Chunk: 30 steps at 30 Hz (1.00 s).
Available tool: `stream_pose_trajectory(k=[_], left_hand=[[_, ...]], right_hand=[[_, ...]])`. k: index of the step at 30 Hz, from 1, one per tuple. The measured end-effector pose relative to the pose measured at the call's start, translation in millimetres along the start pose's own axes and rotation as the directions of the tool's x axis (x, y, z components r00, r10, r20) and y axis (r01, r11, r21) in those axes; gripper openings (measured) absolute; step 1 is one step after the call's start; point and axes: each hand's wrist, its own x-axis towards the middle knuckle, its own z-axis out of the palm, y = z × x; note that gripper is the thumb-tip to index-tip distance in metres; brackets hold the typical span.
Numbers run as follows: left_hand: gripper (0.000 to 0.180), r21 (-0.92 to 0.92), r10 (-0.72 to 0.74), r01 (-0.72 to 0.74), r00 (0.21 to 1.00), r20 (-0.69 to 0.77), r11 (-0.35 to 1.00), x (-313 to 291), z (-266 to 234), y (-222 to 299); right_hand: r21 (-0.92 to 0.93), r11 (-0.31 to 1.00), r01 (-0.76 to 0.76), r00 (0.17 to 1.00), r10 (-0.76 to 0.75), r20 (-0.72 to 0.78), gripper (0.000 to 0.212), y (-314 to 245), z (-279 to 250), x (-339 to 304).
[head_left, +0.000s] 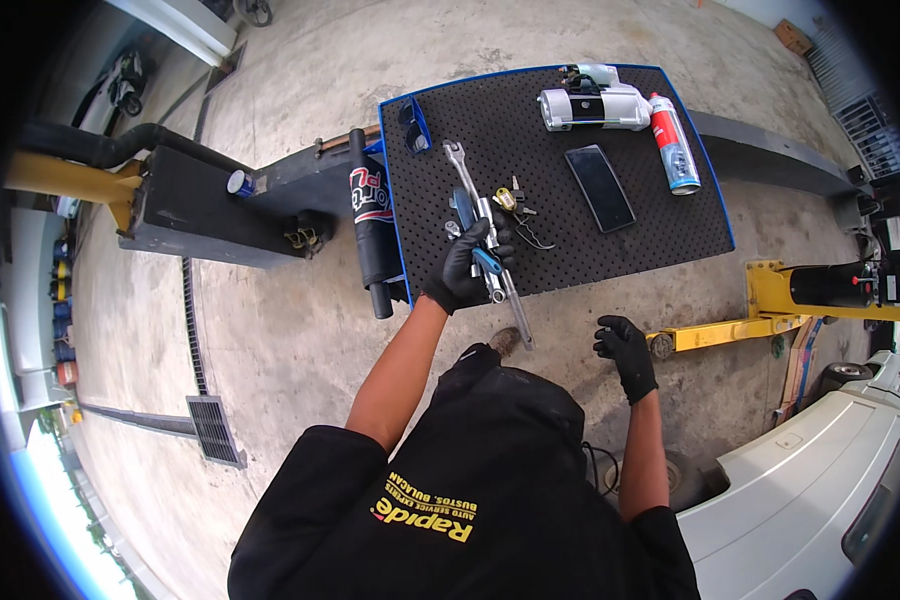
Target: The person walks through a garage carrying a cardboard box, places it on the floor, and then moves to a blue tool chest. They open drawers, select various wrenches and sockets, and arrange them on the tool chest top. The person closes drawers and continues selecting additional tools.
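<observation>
Above the near edge of the black mat on the tool cart [660, 250], my gloved left hand [470, 262] is wrapped round a bundle of hand tools. A long silver wrench [457, 160] points up from it, other metal tools point toward me, and a blue-handled tool [487, 261] shows between the fingers. Which tools lie under the palm is hidden. Just right of that hand is a bunch of keys [515, 203] with a carabiner clip. My gloved right hand [625, 355] hangs off the cart's near side, fingers loosely curled and apart, with nothing visible in it.
On the mat lie a smartphone [600, 188], a silver starter motor [600, 107], a spray can [674, 145] and dark sunglasses [415, 125]. A black padded roll [372, 225] is at the cart's left. Yellow lift arms [735, 333] and a white vehicle [810, 480] stand to the right.
</observation>
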Motion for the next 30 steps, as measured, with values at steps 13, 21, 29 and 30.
stream_pose_trajectory(k=[13, 21, 29, 30], left_hand=[[0.03, 0.072, 0.019, -0.025, 0.997, 0.072, 0.997, 0.1, -10.8, 1.2], [0.028, 0.042, 0.0, -0.007, 0.984, 0.178, 0.999, 5.6, -7.2, -4.1], [0.022, 0.003, -0.009, 0.008, 0.995, 0.097, 1.0, 12.7, -19.8, -20.9], [0.023, 0.005, -0.003, 0.002, 0.997, 0.078, 1.0, 13.7, -21.8, -23.1]], right_hand=[[0.037, 0.998, -0.048, 0.996, 0.051, -0.071, 0.037, 8.9, -3.9, 3.7], [-0.289, 0.896, -0.337, 0.857, 0.165, -0.488, 0.035, 284.9, -124.5, -35.9], [-0.836, 0.43, -0.342, 0.94, 0.145, -0.309, 0.031, 535.2, -103.7, -205.1], [-0.69, 0.569, -0.447, 0.889, 0.192, -0.416, 0.028, 546.0, -83.8, -214.7]])
